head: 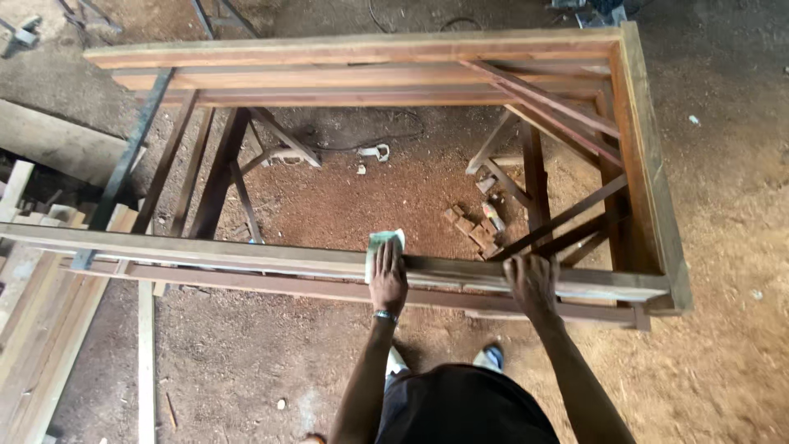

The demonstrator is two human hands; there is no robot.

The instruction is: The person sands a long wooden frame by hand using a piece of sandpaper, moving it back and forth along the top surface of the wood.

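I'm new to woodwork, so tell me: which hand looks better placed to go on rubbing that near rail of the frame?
Likely the left hand: it presses the pale sheet onto the near rail. The right hand only grips the rail, empty.

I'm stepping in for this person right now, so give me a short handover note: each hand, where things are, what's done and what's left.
Left hand: pressed flat on a pale sheet of sandpaper on the near rail of the wooden frame.
Right hand: fingers gripping the same rail, steadying it.
The frame rests on trestles over a sawdust floor.
Done: cannot tell how much is sanded.
Left: probably the rest of the rail and the other sides.
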